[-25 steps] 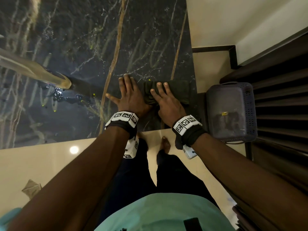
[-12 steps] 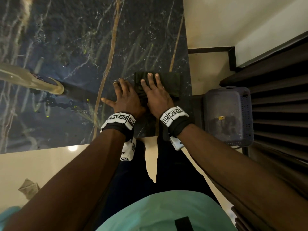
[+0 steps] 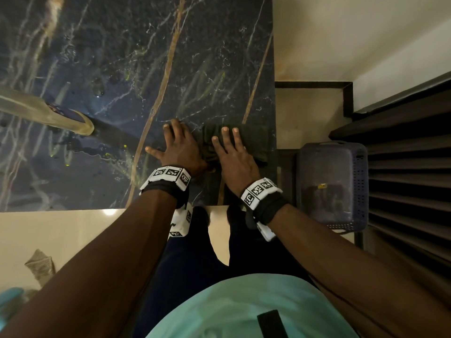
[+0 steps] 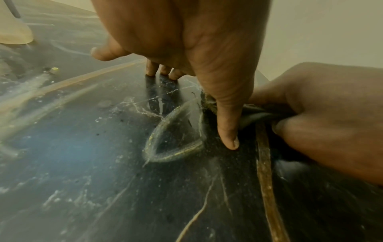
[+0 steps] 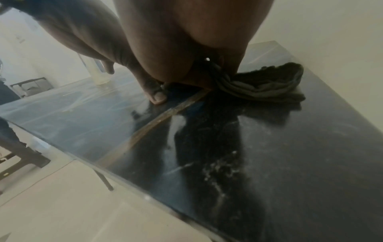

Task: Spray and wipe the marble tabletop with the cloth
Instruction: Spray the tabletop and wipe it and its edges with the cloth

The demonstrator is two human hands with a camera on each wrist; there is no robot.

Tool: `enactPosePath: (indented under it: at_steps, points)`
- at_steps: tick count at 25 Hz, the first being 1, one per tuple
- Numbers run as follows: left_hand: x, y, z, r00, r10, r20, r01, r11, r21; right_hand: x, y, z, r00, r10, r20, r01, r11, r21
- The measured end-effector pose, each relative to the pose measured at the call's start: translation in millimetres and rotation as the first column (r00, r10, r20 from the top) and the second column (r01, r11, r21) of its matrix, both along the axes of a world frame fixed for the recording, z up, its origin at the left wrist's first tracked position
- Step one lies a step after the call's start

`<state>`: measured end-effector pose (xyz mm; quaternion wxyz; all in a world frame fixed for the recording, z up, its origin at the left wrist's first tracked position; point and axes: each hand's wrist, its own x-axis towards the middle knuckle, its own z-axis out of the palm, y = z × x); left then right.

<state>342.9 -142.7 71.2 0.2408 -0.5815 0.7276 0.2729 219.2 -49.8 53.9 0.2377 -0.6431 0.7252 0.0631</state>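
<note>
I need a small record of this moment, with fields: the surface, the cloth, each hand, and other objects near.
surface: dark marble tabletop, wet streaks and droplets visible
cloth: dark cloth, bunched, near the table's right edge
right hand: right hand presses flat on the cloth, fingers straight
left hand: left hand flat on bare marble beside the cloth, fingers spread
other objects: spray bottle standing on the table to the left; plastic basket off the table's right end

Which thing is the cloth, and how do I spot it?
Look at the dark marble tabletop with gold veins, near its right corner. The cloth lies there under the right hand, bunched and dark green, soft and matte where the marble shines.
</note>
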Motion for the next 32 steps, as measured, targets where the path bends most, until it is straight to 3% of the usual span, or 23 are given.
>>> enactPosePath:
  at_steps: [7,14,20,27,32]
  points:
    - [-2.7,0.5,2.9,1.000,0.012,0.023,-0.013,0.999,0.033,-22.8,-52.9,-5.5,0.999,-0.040,-0.011,0.039,0.999,-0.016]
    - [-4.7,-1.7,7.4,1.000,0.012,0.018,-0.013,0.998,0.060,-33.7,13.5,-10.3,1.000,0.012,-0.020,-0.013,0.999,-0.036]
    - [-6.6,-2.2,9.4,0.999,0.018,0.028,-0.021,0.996,0.087,-52.7,-24.5,-11.5,0.998,-0.049,-0.039,0.048,0.998,-0.041]
    - [-7.7,-2.1,9.0,0.999,0.041,0.004,-0.041,0.997,0.064,-76.2,30.6,-8.3,0.998,0.003,-0.058,-0.006,0.999,-0.044]
    - [-10.1,-0.5,4.1,0.998,0.059,-0.003,-0.059,0.997,0.045,-100.0,-15.0,-10.4,0.998,-0.050,-0.029,0.049,0.999,-0.011]
